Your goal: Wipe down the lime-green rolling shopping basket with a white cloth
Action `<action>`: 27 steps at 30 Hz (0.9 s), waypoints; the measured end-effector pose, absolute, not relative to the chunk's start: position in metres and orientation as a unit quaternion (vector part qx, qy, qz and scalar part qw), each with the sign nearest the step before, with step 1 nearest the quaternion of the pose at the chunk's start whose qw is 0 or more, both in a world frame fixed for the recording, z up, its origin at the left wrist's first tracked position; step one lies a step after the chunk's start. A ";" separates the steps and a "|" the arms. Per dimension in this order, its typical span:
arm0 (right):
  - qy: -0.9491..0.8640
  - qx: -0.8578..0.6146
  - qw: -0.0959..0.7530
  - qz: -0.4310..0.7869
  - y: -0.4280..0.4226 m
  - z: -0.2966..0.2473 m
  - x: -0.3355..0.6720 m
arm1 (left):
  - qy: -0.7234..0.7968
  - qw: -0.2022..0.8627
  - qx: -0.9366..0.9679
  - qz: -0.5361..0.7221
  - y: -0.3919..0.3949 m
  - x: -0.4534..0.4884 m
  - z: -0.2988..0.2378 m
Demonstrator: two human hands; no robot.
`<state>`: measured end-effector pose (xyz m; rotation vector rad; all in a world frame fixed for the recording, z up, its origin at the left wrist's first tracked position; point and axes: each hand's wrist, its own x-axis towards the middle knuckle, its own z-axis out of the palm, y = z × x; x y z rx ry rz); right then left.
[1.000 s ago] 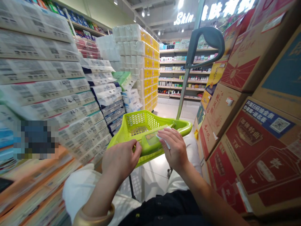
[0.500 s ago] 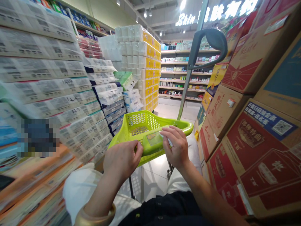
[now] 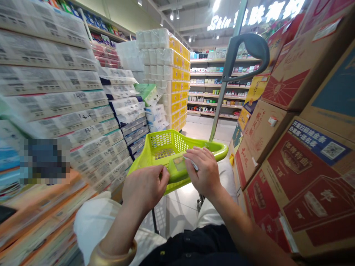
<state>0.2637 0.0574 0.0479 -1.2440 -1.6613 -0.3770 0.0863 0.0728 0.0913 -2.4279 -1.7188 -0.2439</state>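
Note:
A lime-green shopping basket [image 3: 166,142] with perforated walls stands in front of me, with nothing visible inside it. My left hand [image 3: 146,184] is closed on the basket's near rim, thumb pressed against the edge. My right hand [image 3: 203,168] is pressed to the same rim farther right, its fingers bent over a small white wipe [image 3: 192,162], mostly hidden beneath them. Between the hands, a worn label [image 3: 177,162] shows on the rim. From the basket's far right corner rises a metal pole with a grey loop handle [image 3: 231,59].
Cartons [image 3: 299,173] are stacked close on the right. Packaged paper goods [image 3: 69,96] rise on the left, with a taller pile of yellow-and-white packs [image 3: 177,87] behind the basket. Farther back stand stocked shelves [image 3: 216,85]. Tiled floor [image 3: 177,207] shows below the basket.
My right hand has slid a little to the left along the basket's rim, with the white wipe under its fingers. My left hand and the basket stay in place.

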 end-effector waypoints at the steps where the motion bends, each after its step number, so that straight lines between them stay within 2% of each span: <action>1: -0.700 -0.502 0.486 -0.149 0.057 0.049 0.260 | -0.573 0.078 -0.812 -0.082 0.073 0.086 0.091; 5: -0.730 -0.481 0.468 -0.131 0.058 0.053 0.249 | -0.568 0.081 -0.814 -0.084 0.073 0.086 0.091; 12: -0.679 -0.554 0.465 -0.126 0.066 0.057 0.265 | -0.570 0.080 -0.813 -0.081 0.073 0.087 0.092; 18: -0.754 -0.509 0.405 -0.092 0.060 0.070 0.247 | -0.569 0.084 -0.815 -0.078 0.073 0.085 0.091; 23: -0.724 -0.584 0.361 -0.067 0.065 0.078 0.262 | -0.570 0.084 -0.814 -0.072 0.072 0.085 0.094; 27: -0.747 -0.562 0.344 -0.086 0.061 0.078 0.256 | -0.569 0.084 -0.815 -0.072 0.073 0.086 0.093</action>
